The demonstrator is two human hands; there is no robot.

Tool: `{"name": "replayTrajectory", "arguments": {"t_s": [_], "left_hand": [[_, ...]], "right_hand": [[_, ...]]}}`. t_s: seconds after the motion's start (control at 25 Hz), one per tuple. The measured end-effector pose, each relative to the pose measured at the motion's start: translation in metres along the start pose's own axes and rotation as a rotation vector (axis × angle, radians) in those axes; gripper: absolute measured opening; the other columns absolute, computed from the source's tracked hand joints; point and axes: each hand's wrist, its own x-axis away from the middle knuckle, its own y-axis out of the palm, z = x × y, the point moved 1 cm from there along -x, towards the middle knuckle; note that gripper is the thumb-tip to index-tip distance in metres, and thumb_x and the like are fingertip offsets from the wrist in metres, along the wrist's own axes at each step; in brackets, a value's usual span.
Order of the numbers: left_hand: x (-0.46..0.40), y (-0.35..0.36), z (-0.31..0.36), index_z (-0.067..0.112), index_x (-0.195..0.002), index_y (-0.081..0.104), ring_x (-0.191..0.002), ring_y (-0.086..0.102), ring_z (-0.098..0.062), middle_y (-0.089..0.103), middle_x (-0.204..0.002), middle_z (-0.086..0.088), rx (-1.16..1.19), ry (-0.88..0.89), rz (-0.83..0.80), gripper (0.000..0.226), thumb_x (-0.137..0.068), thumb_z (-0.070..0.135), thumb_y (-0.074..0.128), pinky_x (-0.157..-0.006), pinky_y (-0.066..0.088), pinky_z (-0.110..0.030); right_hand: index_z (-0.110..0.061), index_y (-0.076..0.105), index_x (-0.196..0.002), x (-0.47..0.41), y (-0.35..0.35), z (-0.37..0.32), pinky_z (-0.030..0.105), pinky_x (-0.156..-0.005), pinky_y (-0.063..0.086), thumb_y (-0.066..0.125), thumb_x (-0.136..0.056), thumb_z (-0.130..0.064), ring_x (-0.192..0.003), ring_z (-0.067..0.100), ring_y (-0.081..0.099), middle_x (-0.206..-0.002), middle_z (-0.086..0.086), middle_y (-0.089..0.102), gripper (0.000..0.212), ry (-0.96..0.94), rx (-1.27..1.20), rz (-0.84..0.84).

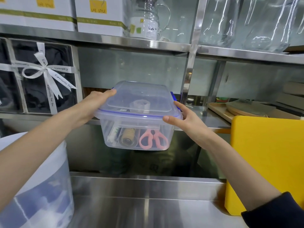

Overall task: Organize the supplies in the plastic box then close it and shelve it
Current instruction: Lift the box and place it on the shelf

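A clear plastic box (136, 129) with a blue-trimmed lid (139, 99) on top is held up at the front edge of a steel shelf (212, 124). Through its walls I see pink scissors (153, 139), a brown spool (127, 137), a roll of clear tape (139, 105) and a white packet. My left hand (97, 104) grips the box's left side, thumb along the lid. My right hand (185, 117) holds the right side, thumb at the lid's front corner, fingers by the blue latch (172, 96).
A ribboned black gift box (41, 76) fills the shelf's left. White cartons (98, 14) and glass jugs (156, 18) sit on the shelf above. A yellow board (266, 158) leans at right, wooden trays (230, 109) behind it. A large white container (32, 186) stands lower left on the steel counter (148, 208).
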Motion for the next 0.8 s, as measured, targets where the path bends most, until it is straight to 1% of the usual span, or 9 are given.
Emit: {"name": "replayTrajectory", "arguments": {"t_s": [0.08, 0.2, 0.24, 0.32, 0.4, 0.52, 0.6, 0.72, 0.8], "left_hand": [[0.017, -0.002, -0.002, 0.021, -0.128, 0.043, -0.11, 0.054, -0.016, 0.056, -0.12, 0.004, -0.097, 0.056, -0.055, 0.097, -0.053, 0.081, 0.055, -0.105, 0.036, -0.034], [0.038, -0.003, 0.001, 0.03, -0.123, 0.036, -0.093, 0.051, 0.004, 0.049, -0.099, 0.023, -0.216, 0.178, -0.108, 0.116, -0.023, 0.084, 0.062, -0.088, 0.037, -0.019], [0.041, -0.001, 0.001, 0.03, -0.124, 0.035, -0.088, 0.051, 0.009, 0.048, -0.097, 0.026, -0.255, 0.207, -0.137, 0.117, -0.023, 0.078, 0.069, -0.078, 0.04, -0.012], [0.037, 0.001, -0.004, 0.024, -0.13, 0.034, -0.081, 0.049, 0.011, 0.046, -0.093, 0.028, -0.294, 0.253, -0.108, 0.093, -0.053, 0.047, 0.081, -0.065, 0.04, -0.008], [0.031, 0.003, -0.006, 0.017, -0.135, 0.034, -0.081, 0.05, 0.009, 0.047, -0.092, 0.025, -0.296, 0.276, -0.029, 0.074, -0.073, 0.022, 0.074, -0.066, 0.039, -0.009], [0.025, 0.007, -0.008, 0.018, -0.134, 0.037, -0.097, 0.058, -0.009, 0.055, -0.104, 0.014, -0.253, 0.303, -0.004, 0.069, -0.075, 0.021, 0.071, -0.086, 0.05, -0.028], [0.017, 0.01, -0.008, 0.021, -0.133, 0.039, -0.109, 0.054, -0.017, 0.054, -0.117, 0.006, -0.254, 0.311, 0.02, 0.066, -0.075, 0.024, 0.07, -0.099, 0.046, -0.04], [0.002, 0.017, -0.005, 0.021, -0.132, 0.041, -0.111, 0.05, -0.014, 0.052, -0.119, 0.005, -0.264, 0.348, -0.002, 0.06, -0.078, 0.024, 0.067, -0.102, 0.04, -0.037], [-0.009, 0.019, -0.003, 0.02, -0.133, 0.039, -0.108, 0.047, -0.013, 0.049, -0.116, 0.006, -0.286, 0.321, 0.002, 0.061, -0.078, 0.026, 0.067, -0.097, 0.039, -0.033]], "right_hand": [[-0.027, 0.026, -0.144, 0.003, -0.001, 0.0, 0.023, -0.091, 0.036, 0.069, -0.077, -0.035, -0.109, 0.004, 0.044, -0.13, -0.008, 0.049, 0.08, 0.0, -0.015, 0.016], [-0.026, 0.029, -0.143, 0.004, -0.001, -0.001, 0.022, -0.087, 0.037, 0.068, -0.079, -0.033, -0.105, 0.005, 0.046, -0.115, -0.013, 0.048, 0.075, 0.005, -0.034, 0.056], [-0.026, 0.029, -0.143, 0.005, -0.001, -0.001, 0.022, -0.087, 0.038, 0.067, -0.079, -0.033, -0.105, 0.005, 0.046, -0.116, -0.013, 0.049, 0.075, 0.004, -0.033, 0.063], [-0.026, 0.027, -0.144, 0.005, 0.0, -0.003, 0.024, -0.092, 0.04, 0.067, -0.08, -0.033, -0.106, 0.005, 0.045, -0.125, -0.008, 0.051, 0.076, 0.004, -0.021, 0.054], [-0.025, 0.026, -0.144, 0.003, 0.002, -0.005, 0.029, -0.1, 0.041, 0.066, -0.081, -0.033, -0.106, 0.004, 0.044, -0.137, -0.004, 0.049, 0.076, 0.011, -0.006, 0.054], [-0.025, 0.027, -0.144, -0.003, 0.003, -0.004, 0.027, -0.095, 0.042, 0.065, -0.081, -0.036, -0.105, 0.005, 0.043, -0.14, -0.002, 0.048, 0.074, 0.018, 0.007, 0.104], [-0.026, 0.028, -0.144, -0.01, 0.002, -0.001, 0.024, -0.086, 0.04, 0.064, -0.081, -0.038, -0.101, 0.008, 0.046, -0.134, 0.001, 0.053, 0.074, 0.015, 0.035, 0.139], [-0.027, 0.027, -0.144, -0.025, 0.0, 0.003, 0.025, -0.086, 0.04, 0.062, -0.081, -0.042, -0.093, 0.013, 0.054, -0.108, 0.007, 0.061, 0.074, 0.039, 0.045, 0.152], [-0.027, 0.027, -0.144, -0.035, -0.002, 0.005, 0.029, -0.091, 0.041, 0.062, -0.081, -0.045, -0.094, 0.015, 0.056, -0.104, 0.007, 0.061, 0.074, 0.04, 0.061, 0.163]]}}
